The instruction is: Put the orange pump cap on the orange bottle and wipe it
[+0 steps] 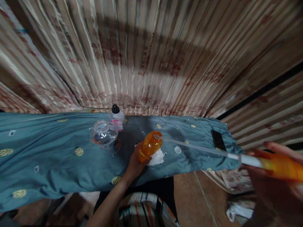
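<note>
My left hand [136,165] is wrapped round a see-through orange bottle [151,146], which is tilted with its round opening toward the right. Far to the right, my right hand [282,149], smeared by motion, grips an orange pump head [281,168] with a white collar. From the pump head a long, clear dip tube [199,147] runs left, its end at or close to the bottle's opening; I cannot tell whether it is inside. Beneath the bottle, partly covered by it, lies a white scallop-edged tissue or cloth [157,158].
Left of the bottle stand a clear wide-mouthed jar [104,135] and a clear bottle with a black cap [117,117]. A white disc [177,149] and a dark phone [218,140] lie rightward on the teal cloth-covered table [59,157]. Behind it hangs a striped curtain [146,63].
</note>
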Demonstrator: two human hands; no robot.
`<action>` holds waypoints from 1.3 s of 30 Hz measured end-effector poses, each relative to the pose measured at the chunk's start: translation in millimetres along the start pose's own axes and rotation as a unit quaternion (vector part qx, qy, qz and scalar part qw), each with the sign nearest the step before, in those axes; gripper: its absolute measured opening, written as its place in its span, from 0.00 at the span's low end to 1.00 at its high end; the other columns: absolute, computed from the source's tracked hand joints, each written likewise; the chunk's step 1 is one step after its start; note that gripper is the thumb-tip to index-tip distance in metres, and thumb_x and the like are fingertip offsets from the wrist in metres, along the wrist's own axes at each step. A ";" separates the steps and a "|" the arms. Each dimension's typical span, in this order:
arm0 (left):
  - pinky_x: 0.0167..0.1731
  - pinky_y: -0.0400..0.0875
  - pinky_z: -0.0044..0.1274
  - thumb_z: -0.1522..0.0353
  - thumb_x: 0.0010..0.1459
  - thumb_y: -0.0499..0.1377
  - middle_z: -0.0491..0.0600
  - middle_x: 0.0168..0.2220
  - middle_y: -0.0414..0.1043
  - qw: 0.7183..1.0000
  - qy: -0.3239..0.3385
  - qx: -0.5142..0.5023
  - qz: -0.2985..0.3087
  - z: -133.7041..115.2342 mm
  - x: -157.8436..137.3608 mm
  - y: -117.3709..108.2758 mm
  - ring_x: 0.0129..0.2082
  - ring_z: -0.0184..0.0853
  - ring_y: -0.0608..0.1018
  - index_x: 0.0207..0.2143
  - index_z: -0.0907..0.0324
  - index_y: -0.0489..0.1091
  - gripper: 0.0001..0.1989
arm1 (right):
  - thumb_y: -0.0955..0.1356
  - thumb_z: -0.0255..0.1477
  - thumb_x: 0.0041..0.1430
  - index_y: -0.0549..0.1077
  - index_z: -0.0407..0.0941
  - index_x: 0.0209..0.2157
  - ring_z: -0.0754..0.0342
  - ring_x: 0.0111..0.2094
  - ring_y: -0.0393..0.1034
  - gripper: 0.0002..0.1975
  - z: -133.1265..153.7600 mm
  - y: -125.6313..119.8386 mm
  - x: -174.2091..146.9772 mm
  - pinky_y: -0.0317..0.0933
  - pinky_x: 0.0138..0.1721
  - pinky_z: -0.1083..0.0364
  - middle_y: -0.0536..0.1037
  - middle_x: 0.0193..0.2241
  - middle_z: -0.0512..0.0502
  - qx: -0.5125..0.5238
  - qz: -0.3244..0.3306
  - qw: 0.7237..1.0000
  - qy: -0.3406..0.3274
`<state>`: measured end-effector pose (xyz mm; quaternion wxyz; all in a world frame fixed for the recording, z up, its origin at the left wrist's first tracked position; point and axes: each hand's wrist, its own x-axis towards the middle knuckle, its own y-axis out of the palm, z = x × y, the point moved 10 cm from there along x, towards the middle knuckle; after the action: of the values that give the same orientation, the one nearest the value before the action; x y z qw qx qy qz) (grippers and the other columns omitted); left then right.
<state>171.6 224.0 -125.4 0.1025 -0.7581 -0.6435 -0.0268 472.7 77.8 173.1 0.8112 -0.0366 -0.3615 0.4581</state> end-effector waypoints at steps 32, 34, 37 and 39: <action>0.59 0.73 0.48 0.53 0.62 0.66 0.58 0.61 0.68 1.000 0.022 -0.020 -0.001 -8.9 -0.6 1.4 0.57 0.48 0.75 0.65 0.55 0.63 0.33 | 0.68 0.49 0.70 0.80 0.48 0.53 0.43 0.52 0.80 0.22 7.1 239.9 33.9 0.73 0.56 0.46 0.84 0.49 0.42 0.056 0.409 0.898 -0.152; 0.59 0.73 0.48 0.53 0.62 0.66 0.58 0.61 0.68 1.000 0.021 -0.018 -0.001 -9.3 -1.1 1.2 0.57 0.48 0.75 0.64 0.56 0.63 0.33 | 0.68 0.49 0.70 0.81 0.48 0.52 0.43 0.52 0.80 0.21 7.4 240.5 32.5 0.73 0.56 0.46 0.84 0.49 0.41 0.058 0.410 0.897 -0.152; 0.59 0.73 0.48 0.54 0.62 0.66 0.58 0.61 0.68 1.000 0.019 -0.015 -0.003 -9.0 -1.9 0.9 0.58 0.48 0.75 0.64 0.56 0.63 0.33 | 0.69 0.48 0.70 0.81 0.49 0.51 0.43 0.50 0.80 0.21 6.8 241.8 31.0 0.73 0.55 0.45 0.84 0.47 0.41 0.054 0.411 0.897 -0.155; 0.60 0.72 0.49 0.54 0.62 0.66 0.58 0.61 0.68 1.000 0.018 -0.013 -0.003 -8.4 -2.3 0.9 0.58 0.48 0.74 0.64 0.56 0.63 0.33 | 0.69 0.48 0.70 0.81 0.48 0.50 0.43 0.49 0.80 0.21 5.6 242.4 30.8 0.73 0.54 0.45 0.84 0.46 0.41 0.051 0.410 0.898 -0.154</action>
<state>172.9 220.1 -117.7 0.1036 -0.7567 -0.6437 -0.0492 305.2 239.9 99.6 0.4864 -0.0688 -0.4111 0.7679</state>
